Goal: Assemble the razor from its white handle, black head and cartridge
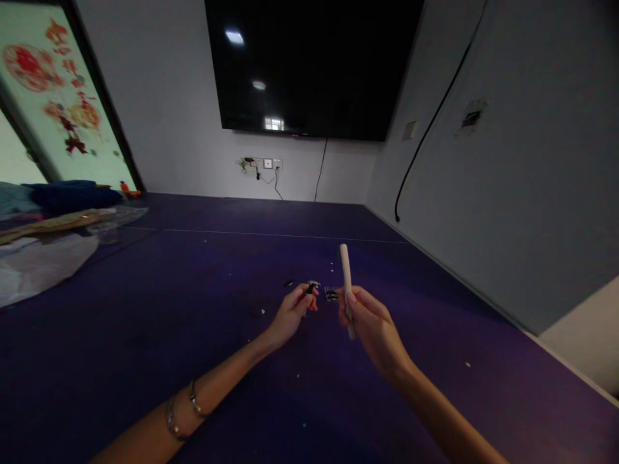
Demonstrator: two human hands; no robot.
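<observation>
Near the middle of the view, my left hand [294, 305] is closed around a small black object with a shiny metallic top [313, 284]; its exact kind is too small to tell. My right hand [370, 316], just to the right, grips a pale cream stick [345, 264] between thumb and fingers. The stick stands nearly upright and shows above and below the grip. Between the hands, a small clear and black item [331, 294] appears beside my right fingertips; I cannot tell whether they touch it. A small black piece [289, 282] lies on the purple floor beyond my left hand.
Small white bits [263, 312] are scattered over the purple floor [193, 335]. At the far left lie folded dark blue cloth [72, 195] and a white plastic sheet [43, 267]. A black cable [425, 132] hangs down the right wall, and a large television [314, 71] is mounted ahead.
</observation>
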